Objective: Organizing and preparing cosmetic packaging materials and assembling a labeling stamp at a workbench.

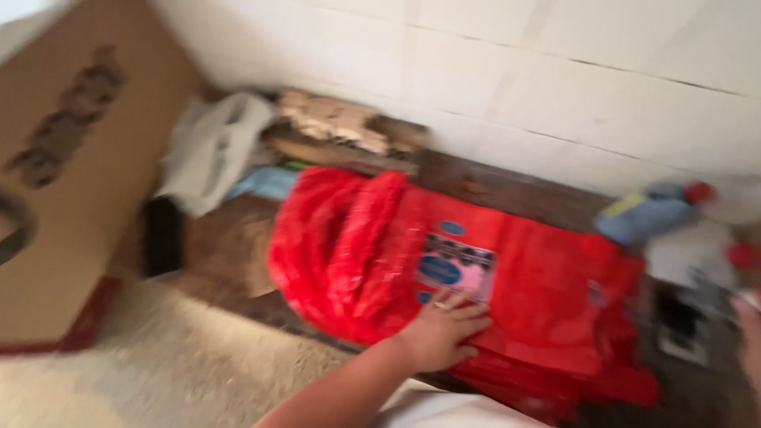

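A stack of red mesh sacks lies on a dark wooden surface, its left end bunched into folds. A blue and pink label sits on top of the stack. My left hand rests flat on the sacks just below that label, fingers spread and a ring on one finger. At the right edge only a blurred sliver of my right hand shows, near some dark and white items. The whole view is motion-blurred.
A large cardboard box stands at the left. White cloth and crumpled brown material lie against the white block wall. A blue bottle with a red cap lies at the right. Rough grey floor shows below.
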